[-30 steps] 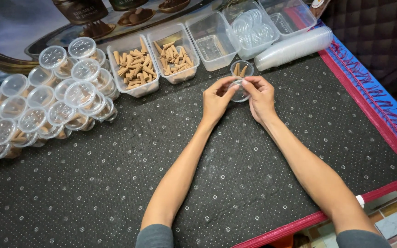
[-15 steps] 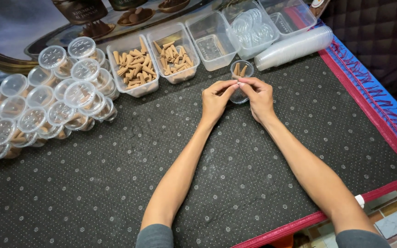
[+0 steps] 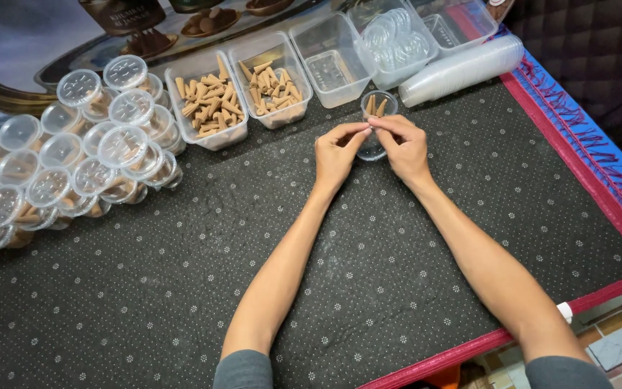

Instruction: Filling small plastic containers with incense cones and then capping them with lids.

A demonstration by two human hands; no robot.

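Small clear cup (image 3: pixel 378 106) of brown cones, both hands, left (image 3: pixel 337 153) and right (image 3: pixel 403 146), pinching fingertips together just before it on the desk (image 3: pixel 181 288)

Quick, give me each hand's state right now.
Left hand: fingers pinched on the small clear cup of cones.
Right hand: fingers pinched on the same cup.

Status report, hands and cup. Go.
Left hand and right hand both pinching the small clear cup, cones inside. Cone trays just behind. Nothing blocking.
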